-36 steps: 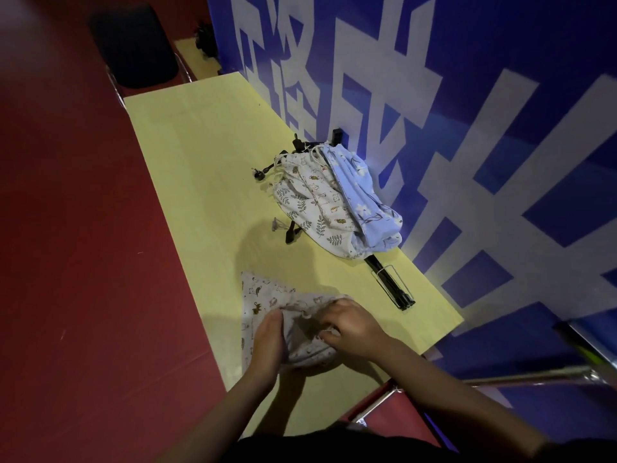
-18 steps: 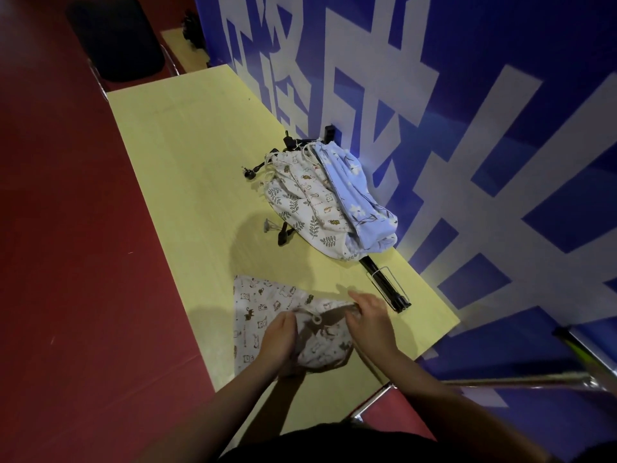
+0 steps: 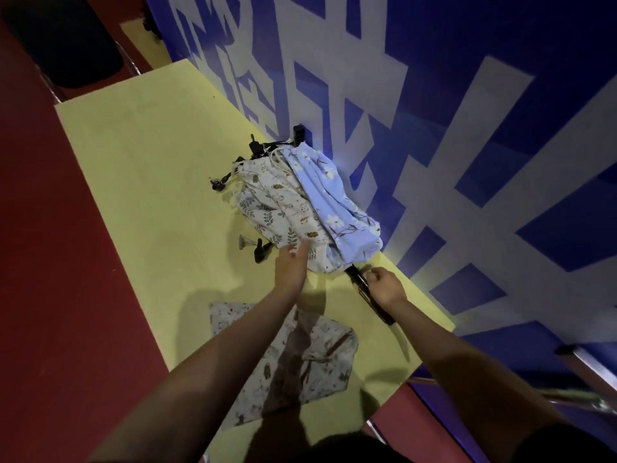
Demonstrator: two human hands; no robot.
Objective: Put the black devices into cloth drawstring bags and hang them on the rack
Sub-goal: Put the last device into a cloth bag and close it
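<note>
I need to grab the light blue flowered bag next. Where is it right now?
In the head view the light blue flowered bag lies at the table's far right edge against the blue wall, overlapping the leaf-print bag on its left, beyond both hands.

Both hands reach across a yellow bench [image 3: 140, 155]: the left hand [image 3: 291, 266] touches patterned bags [image 3: 300, 208] piled on a black rack [image 3: 362, 289], the right hand [image 3: 384, 287] at its bar; another bag [image 3: 320, 359] lies nearer.

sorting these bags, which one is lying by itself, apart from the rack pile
The animal-print bag flat at the table's near end, under the forearms; the leaf-print, cream and blue ones overlap on the rack.
</note>
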